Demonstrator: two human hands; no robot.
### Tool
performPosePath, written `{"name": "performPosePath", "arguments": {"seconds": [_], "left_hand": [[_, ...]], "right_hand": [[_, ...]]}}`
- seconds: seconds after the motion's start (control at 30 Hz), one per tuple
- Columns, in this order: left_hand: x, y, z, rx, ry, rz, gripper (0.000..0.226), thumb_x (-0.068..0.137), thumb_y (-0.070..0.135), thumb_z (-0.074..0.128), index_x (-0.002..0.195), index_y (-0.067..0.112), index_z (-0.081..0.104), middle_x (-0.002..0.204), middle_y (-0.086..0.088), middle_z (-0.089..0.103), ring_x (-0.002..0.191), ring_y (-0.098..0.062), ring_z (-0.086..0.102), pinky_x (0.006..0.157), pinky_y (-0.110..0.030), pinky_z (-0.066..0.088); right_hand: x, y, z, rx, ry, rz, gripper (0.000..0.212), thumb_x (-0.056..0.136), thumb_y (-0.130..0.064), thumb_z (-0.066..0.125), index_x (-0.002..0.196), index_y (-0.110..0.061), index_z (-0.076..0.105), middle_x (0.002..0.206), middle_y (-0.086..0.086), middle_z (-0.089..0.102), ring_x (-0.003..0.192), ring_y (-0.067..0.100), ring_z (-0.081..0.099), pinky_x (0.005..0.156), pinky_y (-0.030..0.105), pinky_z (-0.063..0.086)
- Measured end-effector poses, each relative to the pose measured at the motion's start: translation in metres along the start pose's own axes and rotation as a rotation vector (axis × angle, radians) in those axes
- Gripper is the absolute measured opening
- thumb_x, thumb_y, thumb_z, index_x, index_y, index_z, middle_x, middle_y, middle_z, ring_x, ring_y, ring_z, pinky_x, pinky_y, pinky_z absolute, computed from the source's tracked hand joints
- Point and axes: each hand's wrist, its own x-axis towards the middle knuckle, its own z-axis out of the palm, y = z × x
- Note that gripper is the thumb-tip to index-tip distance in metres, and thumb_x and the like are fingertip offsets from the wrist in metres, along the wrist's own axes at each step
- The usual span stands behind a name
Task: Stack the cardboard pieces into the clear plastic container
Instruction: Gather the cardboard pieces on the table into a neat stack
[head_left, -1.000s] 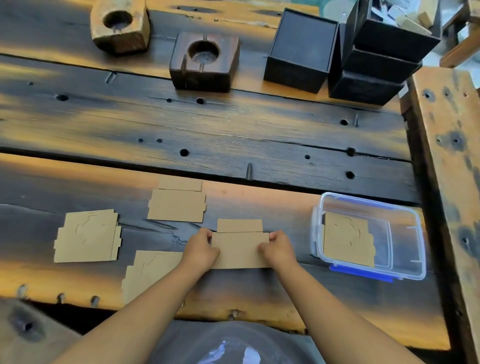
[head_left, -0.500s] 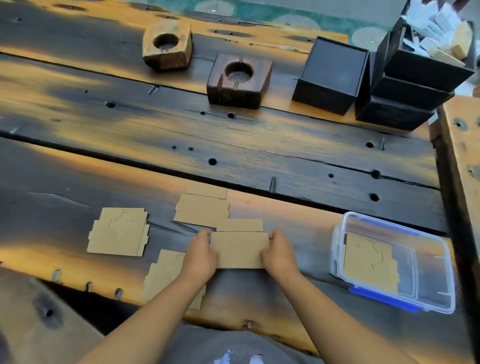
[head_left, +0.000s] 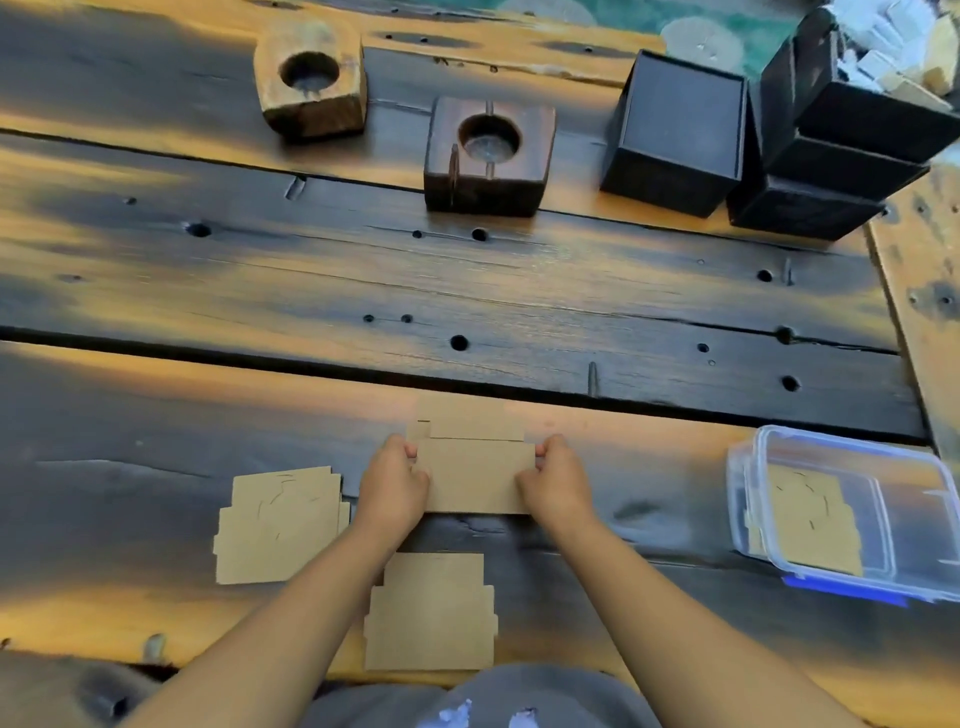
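Observation:
Both hands hold one flat brown cardboard piece (head_left: 475, 475) by its short ends: my left hand (head_left: 393, 486) on its left edge, my right hand (head_left: 557, 483) on its right edge. The held piece overlaps another cardboard piece (head_left: 470, 423) lying just beyond it on the table. A third cardboard piece (head_left: 278, 525) lies to the left, and one more cardboard piece (head_left: 431, 613) sits near the front edge between my forearms. The clear plastic container (head_left: 914, 467) with blue clips stands at the right, with a cardboard piece (head_left: 805, 525) flat inside it.
The dark plank table (head_left: 467, 291) has holes and gaps. At the back stand a light wooden block with a round hole (head_left: 311, 83), a dark wooden block (head_left: 488, 156), and black boxes (head_left: 675, 135), one stack (head_left: 841, 150) holding scraps. A raised wooden beam (head_left: 924, 291) borders the right.
My hands carried the held piece away from me until it overlaps the far piece. The camera view shifted, so the pieces and container appear displaced in the frame.

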Motion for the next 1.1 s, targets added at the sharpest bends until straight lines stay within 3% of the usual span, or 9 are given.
{"name": "performPosePath", "arguments": {"seconds": [0.37, 0.5, 0.63, 0.77, 0.9, 1.1], "left_hand": [[0.040, 0.000, -0.012, -0.003, -0.033, 0.038, 0.011, 0.088, 0.015, 0.060, 0.089, 0.018, 0.050, 0.080, 0.004, 0.057, 0.068, -0.012, 0.052, 0.056, -0.025, 0.033], [0.046, 0.003, -0.013, 0.007, -0.050, 0.025, 0.012, 0.089, 0.015, 0.060, 0.092, 0.019, 0.049, 0.093, -0.004, 0.059, 0.083, -0.022, 0.056, 0.071, -0.029, 0.038], [0.051, 0.000, -0.013, 0.061, -0.077, 0.041, 0.010, 0.089, 0.015, 0.058, 0.097, 0.016, 0.053, 0.103, -0.010, 0.059, 0.088, -0.024, 0.057, 0.073, -0.031, 0.041], [0.049, -0.003, -0.014, 0.067, -0.077, 0.042, 0.016, 0.089, 0.016, 0.058, 0.104, 0.012, 0.055, 0.107, -0.009, 0.058, 0.092, -0.026, 0.057, 0.078, -0.033, 0.045], [0.048, -0.006, -0.015, 0.043, -0.066, 0.044, 0.018, 0.089, 0.017, 0.061, 0.105, 0.015, 0.055, 0.108, -0.007, 0.056, 0.089, -0.019, 0.054, 0.077, -0.028, 0.040], [0.047, -0.015, -0.022, 0.009, -0.055, -0.028, 0.034, 0.088, 0.022, 0.067, 0.118, 0.009, 0.060, 0.098, -0.004, 0.061, 0.094, -0.021, 0.058, 0.082, -0.029, 0.043]], "right_hand": [[0.029, -0.019, 0.015, 0.002, -0.026, 0.015, 0.020, 0.080, -0.007, 0.057, 0.094, -0.016, 0.046, 0.109, 0.017, 0.060, 0.096, 0.032, 0.057, 0.075, 0.029, 0.040], [0.039, -0.023, 0.018, 0.008, -0.040, 0.013, 0.018, 0.078, -0.002, 0.054, 0.089, -0.015, 0.048, 0.103, 0.016, 0.059, 0.088, 0.028, 0.053, 0.072, 0.028, 0.037], [0.043, -0.024, 0.022, -0.004, -0.047, -0.003, 0.020, 0.075, 0.001, 0.051, 0.084, -0.016, 0.045, 0.093, 0.009, 0.054, 0.080, 0.025, 0.048, 0.067, 0.028, 0.034], [0.046, -0.023, 0.023, 0.009, -0.054, -0.001, 0.020, 0.076, -0.001, 0.055, 0.085, -0.016, 0.046, 0.096, 0.012, 0.059, 0.083, 0.028, 0.055, 0.067, 0.031, 0.041], [0.046, -0.021, 0.020, 0.004, -0.060, 0.005, 0.019, 0.077, -0.004, 0.059, 0.088, -0.015, 0.049, 0.099, 0.015, 0.062, 0.089, 0.032, 0.059, 0.076, 0.039, 0.050], [0.044, -0.017, 0.017, -0.020, -0.068, 0.033, 0.016, 0.079, -0.007, 0.060, 0.090, -0.014, 0.052, 0.101, 0.013, 0.062, 0.092, 0.031, 0.059, 0.077, 0.035, 0.048]]}}
